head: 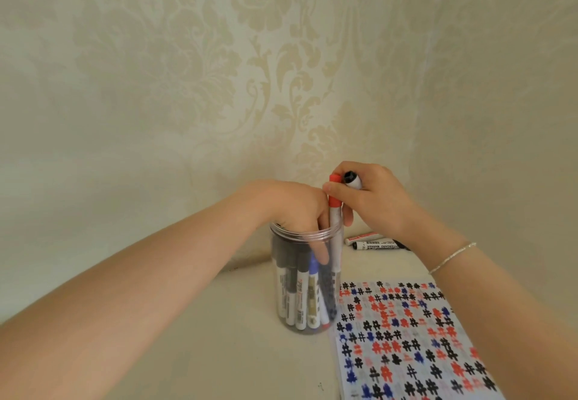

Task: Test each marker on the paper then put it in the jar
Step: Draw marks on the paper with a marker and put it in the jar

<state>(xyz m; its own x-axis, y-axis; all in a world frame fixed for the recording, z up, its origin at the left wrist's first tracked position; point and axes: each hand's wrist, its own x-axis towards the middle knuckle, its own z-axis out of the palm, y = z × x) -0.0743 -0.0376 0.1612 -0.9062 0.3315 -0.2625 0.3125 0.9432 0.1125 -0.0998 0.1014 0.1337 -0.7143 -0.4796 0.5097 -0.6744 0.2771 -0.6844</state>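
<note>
Jar (305,277) near tabletop's back edge, crowded. Left hand (292,207) inside, fingers (320,251) loosely parting markers. Right hand (372,199) gripping red marker (334,212) half in, plus black marker (353,179). Risks: jamming, tipping jar onto paper (413,340), dropping black one.

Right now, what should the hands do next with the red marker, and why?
Probably push the red marker down and let go. The right hand holds its cap end above the jar rim, while left hand fingers reach inside among the other markers.
</note>
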